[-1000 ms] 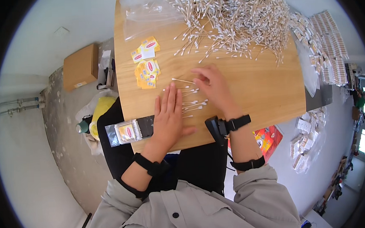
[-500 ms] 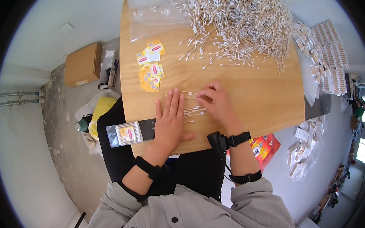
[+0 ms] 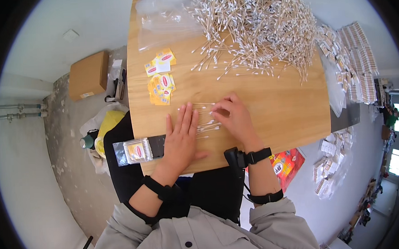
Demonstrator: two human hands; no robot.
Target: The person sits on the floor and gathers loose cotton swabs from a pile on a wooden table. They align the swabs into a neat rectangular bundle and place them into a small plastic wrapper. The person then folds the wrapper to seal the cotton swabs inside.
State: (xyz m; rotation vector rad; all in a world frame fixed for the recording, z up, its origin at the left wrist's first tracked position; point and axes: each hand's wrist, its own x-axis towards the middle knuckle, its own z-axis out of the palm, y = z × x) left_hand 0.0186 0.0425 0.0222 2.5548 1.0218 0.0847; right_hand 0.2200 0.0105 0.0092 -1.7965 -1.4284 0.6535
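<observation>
My left hand (image 3: 182,136) lies flat on the wooden table (image 3: 280,106), fingers spread, its fingertips touching a small row of cotton swabs (image 3: 206,124). My right hand (image 3: 235,118) rests just to the right of that row, fingers curled over the swabs' ends; whether it pinches any is hidden. A big heap of cotton swabs (image 3: 257,26) covers the far side of the table. Yellow paper labels (image 3: 161,79) lie at the far left.
A clear plastic bag (image 3: 167,18) lies at the far left corner. A filled packet of swabs (image 3: 135,151) sits by the table's left near edge. Stacks of packed swabs (image 3: 354,62) lie to the right. A cardboard box (image 3: 87,75) stands on the floor.
Both hands have stayed on the small row of swabs, with the right hand's fingers shifting slightly over it. The view has moved a little.
</observation>
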